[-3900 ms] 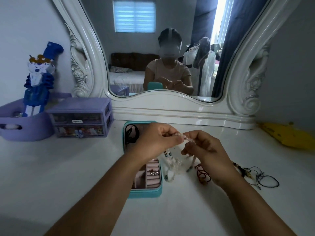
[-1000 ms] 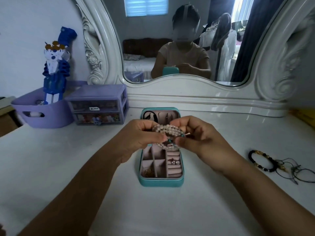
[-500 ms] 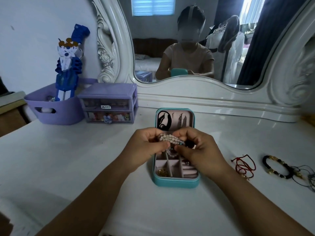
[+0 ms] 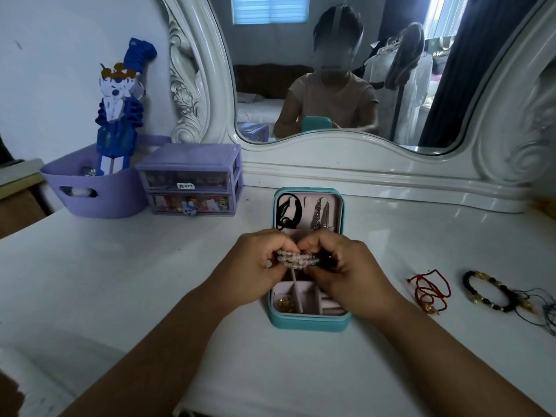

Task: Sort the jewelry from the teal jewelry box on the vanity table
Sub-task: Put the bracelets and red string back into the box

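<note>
The teal jewelry box [image 4: 310, 322] lies open on the white vanity table [image 4: 150, 281], pink inside, with a black cord and chains in its lid and gold pieces in a front compartment. Just above its tray, my left hand [image 4: 252, 266] and my right hand [image 4: 346, 266] both pinch a coiled strand of pale beads [image 4: 296, 260], one hand on each end. To the right on the table lie a red cord bracelet [image 4: 428, 291] and a black-and-gold bead bracelet [image 4: 487, 291] with thin dark cords.
A purple mini drawer unit [image 4: 189, 179] and a purple basket [image 4: 93, 188] holding a blue figure stand at the back left. A white carved mirror frame [image 4: 376, 173] runs along the back. Something yellow shows at the far right edge.
The view has shifted, so the box now sits further right in frame. My hands have lowered the bead strand closer to the box tray. The red cord bracelet has come into view.
</note>
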Tool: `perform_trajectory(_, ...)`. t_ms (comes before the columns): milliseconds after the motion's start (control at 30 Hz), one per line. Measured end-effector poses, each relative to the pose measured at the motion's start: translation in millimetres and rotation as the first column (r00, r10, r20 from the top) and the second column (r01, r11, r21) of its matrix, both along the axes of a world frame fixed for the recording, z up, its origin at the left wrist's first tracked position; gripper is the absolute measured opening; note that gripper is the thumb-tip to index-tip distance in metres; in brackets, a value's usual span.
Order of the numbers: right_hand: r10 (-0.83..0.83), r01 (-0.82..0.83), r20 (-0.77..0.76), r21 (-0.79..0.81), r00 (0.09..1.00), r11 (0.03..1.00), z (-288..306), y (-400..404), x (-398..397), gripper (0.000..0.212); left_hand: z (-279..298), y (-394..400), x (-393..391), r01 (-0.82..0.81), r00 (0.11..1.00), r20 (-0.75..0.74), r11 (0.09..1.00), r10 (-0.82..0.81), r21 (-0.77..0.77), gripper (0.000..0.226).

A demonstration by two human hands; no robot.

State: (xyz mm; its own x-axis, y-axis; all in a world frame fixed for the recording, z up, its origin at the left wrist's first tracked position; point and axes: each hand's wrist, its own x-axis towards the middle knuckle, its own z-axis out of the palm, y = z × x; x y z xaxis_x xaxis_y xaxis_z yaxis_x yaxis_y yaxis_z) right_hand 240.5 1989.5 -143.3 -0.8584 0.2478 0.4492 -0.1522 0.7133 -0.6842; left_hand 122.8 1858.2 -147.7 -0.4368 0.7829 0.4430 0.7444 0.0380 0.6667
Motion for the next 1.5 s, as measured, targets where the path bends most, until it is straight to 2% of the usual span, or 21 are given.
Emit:
perform_trajectory(133,0.01,-0.011,0.039,0.006,0.999,1.0,4,3,5,0.043,3,2,3,-0.008,0.993,0.122,1.0,0.007,0.009,0.046)
perform_trajectory(333,-0.027,0.024,0.015,0.163,1.0,0.986,4,8,5,0.017,7,7,5,-0.049,0.98,0.192,0.998,0.053,-0.027,0.037)
perform_trajectory(433,-0.038,0.034,0.047,0.084,0.998,0.996,0,9,5,0.015,8,7,3,-0.021,0.978,0.205,0.999,0.027,-0.031,0.04)
perform_trajectory(533,-0.017,0.013,0.07,0.051,0.997,0.999,0,8,7,0.01,8,7,1,0.03,0.978,0.208,0.999,-0.024,-0.029,0.032)
perform_trajectory(633,0.004,-0.008,0.097,0.038,0.995,0.999,4,9,10,0.015,9,5,-2,0.072,0.985,0.161,0.997,-0.065,-0.041,0.023)
perform_trajectory(767,-0.011,0.021,0.135,-0.076,0.991,0.997,8,9,11,0.022,14,-2,-1,0.156,0.984,0.105,0.979,-0.143,-0.128,0.027)
perform_trajectory(833,-0.037,0.05,0.133,-0.09,0.99,0.995,7,8,10,0.025,18,-4,2,0.188,0.981,0.085,0.958,-0.174,-0.216,0.034)
perform_trajectory(933,-0.074,0.088,0.116,-0.12,0.99,0.989,6,6,7,0.024,22,-4,9,0.101,0.99,-0.06,0.939,-0.128,-0.329,0.056)
perform_trajectory(1067,-0.079,0.095,0.116,-0.144,0.99,0.985,5,6,6,0.017,20,2,16,0.017,0.975,-0.209,0.968,-0.071,-0.251,0.039)
perform_trajectory(1133,-0.053,0.074,0.121,-0.176,0.991,0.982,5,7,7,0.015,16,5,14,0.018,0.971,-0.228,0.973,-0.071,-0.228,0.033)
perform_trajectory(1267,-0.005,0.042,0.151,-0.239,0.988,0.97,5,11,9,0.013,9,5,6,0.028,0.991,-0.121,0.964,-0.063,-0.266,0.038)
perform_trajectory(1400,-0.03,0.07,0.162,-0.244,0.986,0.967,6,12,9,0.013,9,5,6,0.065,0.997,0.062,0.962,-0.05,-0.267,0.022)
perform_trajectory(1500,-0.058,0.102,0.194,-0.222,0.979,0.97,5,11,8,0.021,9,6,5,0.024,0.993,0.119,0.948,0.015,-0.317,0.02)
